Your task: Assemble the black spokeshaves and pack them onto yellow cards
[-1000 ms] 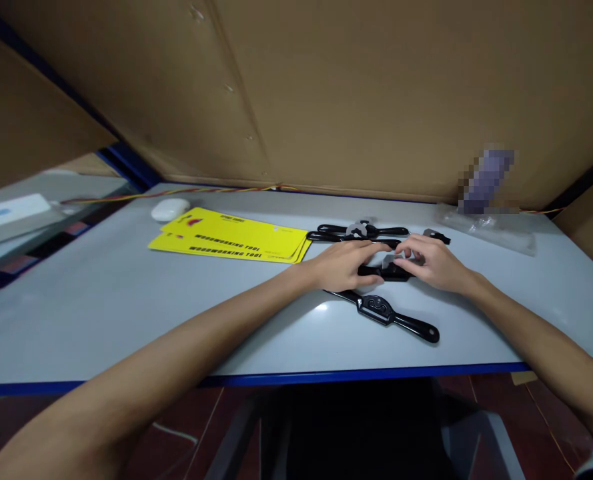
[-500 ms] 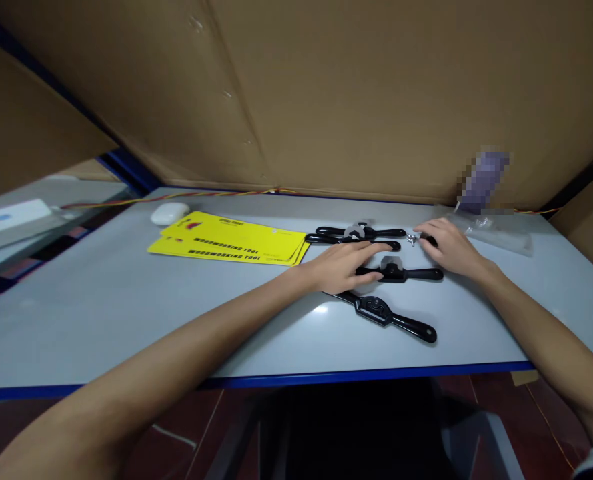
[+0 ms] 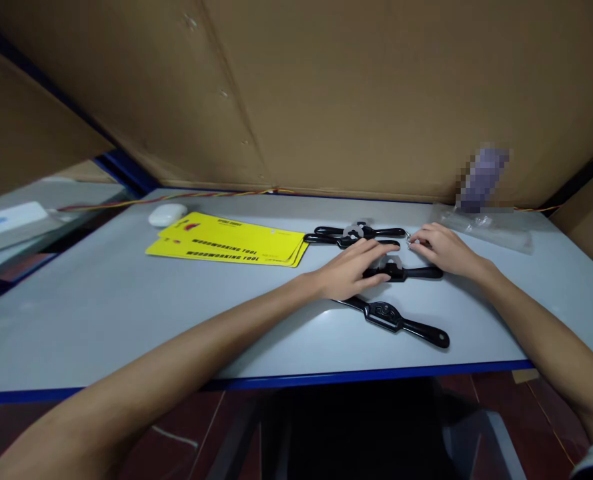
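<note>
My left hand point(image 3: 352, 268) lies with its fingers spread over the black spokeshaves, covering part of the middle spokeshave point(image 3: 411, 273). Below it, a black spokeshave body point(image 3: 385, 315) lies slanted, its left end partly behind the hand. Two more spokeshaves rest close together at the back: the farther spokeshave point(image 3: 383, 233) and the nearer spokeshave point(image 3: 326, 239), both with grey blades. My right hand point(image 3: 441, 248) pinches at small silver metal pieces point(image 3: 408, 239), its thumb and fingertips around them; their exact shape is too small to tell.
Yellow printed cards point(image 3: 226, 240) lie stacked at the left, beside a white rounded case point(image 3: 167, 215). A clear plastic bag point(image 3: 506, 235) and a blurred purple item point(image 3: 483, 180) are at the back right. A cardboard wall point(image 3: 351, 100) rises behind the table.
My right fingertips have come onto the silver pieces. My left hand has shifted slightly right, and the front spokeshave body has slid a little right and nearer the table's front edge.
</note>
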Tool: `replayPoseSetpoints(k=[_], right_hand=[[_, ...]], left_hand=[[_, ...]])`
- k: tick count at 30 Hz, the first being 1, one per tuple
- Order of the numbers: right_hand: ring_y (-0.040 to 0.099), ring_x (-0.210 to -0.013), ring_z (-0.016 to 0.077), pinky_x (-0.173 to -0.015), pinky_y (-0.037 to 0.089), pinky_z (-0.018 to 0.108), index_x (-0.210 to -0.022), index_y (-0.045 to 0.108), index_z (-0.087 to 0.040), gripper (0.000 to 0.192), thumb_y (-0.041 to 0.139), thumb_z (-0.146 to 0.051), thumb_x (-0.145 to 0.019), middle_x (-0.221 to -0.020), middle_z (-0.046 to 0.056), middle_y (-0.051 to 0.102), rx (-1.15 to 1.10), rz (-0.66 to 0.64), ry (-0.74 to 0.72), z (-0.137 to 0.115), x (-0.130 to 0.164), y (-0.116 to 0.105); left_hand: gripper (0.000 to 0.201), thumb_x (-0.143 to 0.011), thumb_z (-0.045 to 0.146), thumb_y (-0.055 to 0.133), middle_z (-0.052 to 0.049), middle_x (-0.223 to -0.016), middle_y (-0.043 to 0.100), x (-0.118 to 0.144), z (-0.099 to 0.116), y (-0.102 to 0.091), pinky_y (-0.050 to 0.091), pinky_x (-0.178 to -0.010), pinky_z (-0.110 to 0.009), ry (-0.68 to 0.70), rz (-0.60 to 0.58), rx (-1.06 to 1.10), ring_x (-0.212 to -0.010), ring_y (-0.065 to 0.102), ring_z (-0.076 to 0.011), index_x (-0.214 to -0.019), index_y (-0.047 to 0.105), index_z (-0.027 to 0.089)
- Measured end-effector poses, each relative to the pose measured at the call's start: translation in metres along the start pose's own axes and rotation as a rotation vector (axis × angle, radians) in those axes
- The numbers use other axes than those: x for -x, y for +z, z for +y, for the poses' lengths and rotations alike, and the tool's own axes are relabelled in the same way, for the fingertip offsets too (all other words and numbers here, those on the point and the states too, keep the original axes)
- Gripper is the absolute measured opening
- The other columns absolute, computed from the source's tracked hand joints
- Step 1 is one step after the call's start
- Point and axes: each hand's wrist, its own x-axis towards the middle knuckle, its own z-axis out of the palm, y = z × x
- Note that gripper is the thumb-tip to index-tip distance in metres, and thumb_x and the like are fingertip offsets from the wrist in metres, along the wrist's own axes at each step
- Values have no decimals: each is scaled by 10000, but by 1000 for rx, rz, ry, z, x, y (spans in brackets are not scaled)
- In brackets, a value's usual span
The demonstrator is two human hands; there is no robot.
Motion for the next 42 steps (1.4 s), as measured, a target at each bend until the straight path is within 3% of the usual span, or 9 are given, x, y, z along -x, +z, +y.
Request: replayPoseSetpoints(k=[8,14,20,28,35,42], right_hand=[[622,-806,226,-755,431,339,-1017,750,-194,205,559,-264,-991,-927,94,731,-61,28,13,3,3,-5],[561,-658,170,-672,398,307,-1003,739,-195,201,598,-337,-986,-745,22,680,-255,161,-30,-23,9,-13],[550,-611,136,-643,400,287,-943,730,-205,163,626,-326,-971,-693,-11,662,-404,90,-118,-46,13,-14],[538,-603,127,-638,386,285,-894,726,-191,121,647,-272,-936,-680,-15,657,-473,7,-144,-47,13,-10],[393,-524,102,-592,315,286,-857,697,-188,129,622,-248,-943,-569,-82,455,-425,8,-177,-48,13,-8],[416,-553,112,-612,325,292,-841,684,-196,105,611,-196,-916,-594,-68,460,-335,60,-231,-52,14,-6]], left_hand=[[533,-1074,393,491,-167,-1368,599,-2,0,4,438,-1136,-519,-76,-40,-11,-1276,548,-319,-1548,487,150],[486,-1079,379,479,-150,-1310,584,-2,-2,5,463,-1118,-495,-69,-27,30,-1277,556,-308,-1514,504,163],[411,-1079,372,454,-140,-1256,586,-2,-3,5,477,-1087,-491,-47,-23,35,-1231,561,-302,-1420,534,156],[389,-1083,384,420,-145,-1291,582,-2,-3,5,471,-1095,-498,-50,-35,38,-1247,547,-296,-1387,525,165],[396,-1081,404,419,-139,-1303,585,-1,-2,5,472,-1104,-501,-66,-36,43,-1246,557,-299,-1391,524,183],[414,-1083,394,409,-159,-1290,571,-2,-3,5,470,-1098,-498,-54,-42,35,-1248,547,-307,-1394,518,143]])
